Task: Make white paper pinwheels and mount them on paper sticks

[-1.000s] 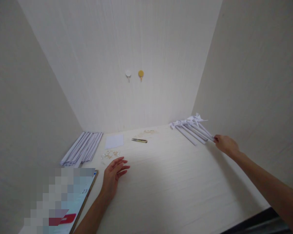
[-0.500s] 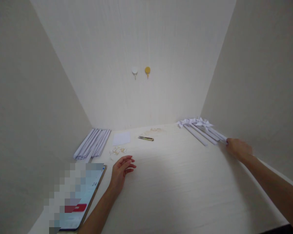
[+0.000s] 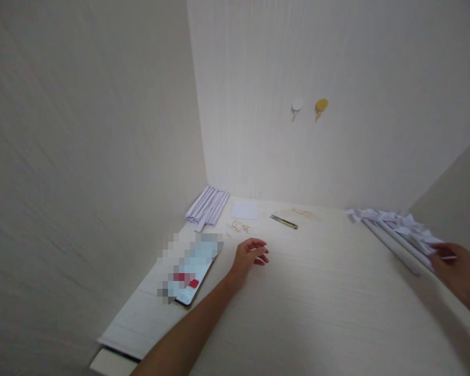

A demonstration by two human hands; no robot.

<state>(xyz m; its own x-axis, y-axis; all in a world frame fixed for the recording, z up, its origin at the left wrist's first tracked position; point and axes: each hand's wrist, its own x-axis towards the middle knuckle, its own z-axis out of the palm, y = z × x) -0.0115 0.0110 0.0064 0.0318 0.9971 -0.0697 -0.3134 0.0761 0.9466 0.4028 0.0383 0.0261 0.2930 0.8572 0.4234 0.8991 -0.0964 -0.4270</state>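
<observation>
My left hand [image 3: 250,258] hovers over or rests on the white table with its fingers loosely curled and apart, holding nothing. A little beyond it lie small pale bits [image 3: 239,226], too small to name. At the right edge my right hand [image 3: 456,269] is closed on a white paper roll [image 3: 449,257], mostly hidden by the fingers. Beside that hand lie several white paper rolls [image 3: 391,246] with frilled, crumpled-looking white ends [image 3: 376,215] toward the back wall.
A stack of paper rolls [image 3: 208,206] lies at back left. Near it are a white paper square [image 3: 245,210], yellow-handled thread snips [image 3: 284,221] and thin tan loops [image 3: 301,212]. A phone [image 3: 198,271] lies left of my left arm. Two hooks, white [image 3: 296,105] and yellow [image 3: 321,105], hang on the wall.
The view has swung to the left, so everything sits farther right in the picture. My right hand stays by the rolls at the right; my left hand keeps its loose curl.
</observation>
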